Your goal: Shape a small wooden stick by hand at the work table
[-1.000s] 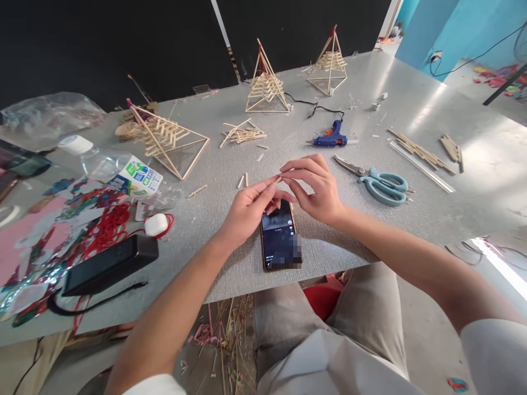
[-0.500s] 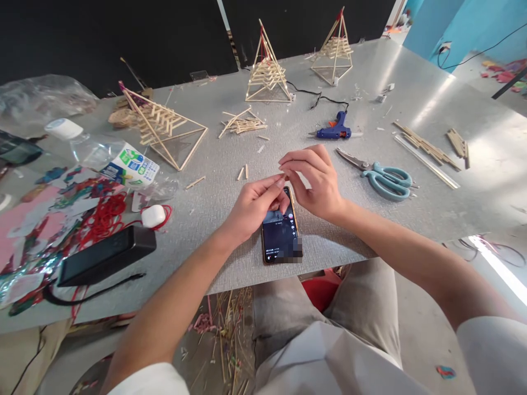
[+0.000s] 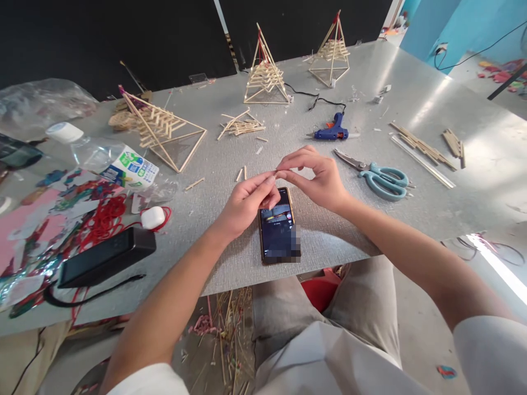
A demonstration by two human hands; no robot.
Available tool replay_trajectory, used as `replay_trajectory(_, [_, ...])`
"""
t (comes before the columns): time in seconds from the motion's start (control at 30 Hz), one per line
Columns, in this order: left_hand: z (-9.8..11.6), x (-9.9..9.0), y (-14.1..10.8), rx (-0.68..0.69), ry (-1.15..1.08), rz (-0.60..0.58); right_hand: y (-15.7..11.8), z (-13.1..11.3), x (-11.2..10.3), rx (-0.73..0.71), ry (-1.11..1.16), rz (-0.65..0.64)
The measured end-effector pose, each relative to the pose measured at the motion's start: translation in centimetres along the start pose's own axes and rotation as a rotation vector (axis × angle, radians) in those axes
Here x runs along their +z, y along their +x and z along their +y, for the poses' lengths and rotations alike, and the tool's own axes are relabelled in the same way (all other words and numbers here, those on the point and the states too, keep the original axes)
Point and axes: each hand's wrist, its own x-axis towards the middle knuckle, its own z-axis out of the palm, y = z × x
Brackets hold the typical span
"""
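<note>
My left hand (image 3: 251, 203) is closed in a pinch above the top of a phone (image 3: 278, 236) lying on the grey table. The fingertips of my right hand (image 3: 315, 178) are pressed together and meet those of the left. Whatever is between the fingertips is too small to make out. Two short sticks (image 3: 245, 173) lie just beyond my left hand, with a pile of short sticks (image 3: 242, 126) farther back. Right of my right hand are scissors (image 3: 385, 181) with blue handles, and behind it is a blue glue gun (image 3: 331, 130).
Stick pyramids (image 3: 167, 129) stand at the left and back. A plastic bottle (image 3: 132, 167), red string (image 3: 107, 216), a black device (image 3: 107, 258) and a white case (image 3: 152, 218) occupy the left. Longer sticks (image 3: 422, 144) lie at the right.
My right fingers have come down and closed against the left fingertips. Both hands have shifted slightly left, and the phone screen shows a different picture.
</note>
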Motion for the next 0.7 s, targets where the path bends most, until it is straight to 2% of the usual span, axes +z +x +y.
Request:
replay_trajectory(0.07, [0.2, -0.1, 0.0, -0.020, 0.026, -0.027, 0.0, 0.1, -0.1, 0.051, 0.034, -0.038])
replay_trajectory(0.3, [0.7, -0.4, 0.0, -0.019, 0.093, -0.082, 0.0, -0.5, -0.2, 0.088, 0.001, -0.091])
replay_trajectory(0.37, [0.7, -0.5, 0.0, -0.022, 0.088, -0.087, 0.1, -0.2, -0.3, 0.160, -0.002, -0.053])
replay_trajectory(0.57, [0.7, -0.7, -0.3, -0.026, 0.056, -0.077, 1.0, 1.8, -1.4, 0.416, -0.002, 0.262])
replay_trajectory(0.63, [0.7, -0.7, -0.4, -0.031, 0.061, -0.068, 1.1, 1.9, -1.5, 0.443, 0.066, 0.262])
replay_trajectory(0.7, [0.6, -0.6, -0.4, -0.045, 0.066, -0.059, 1.1, 1.5, -1.5, 0.427, 0.157, 0.153])
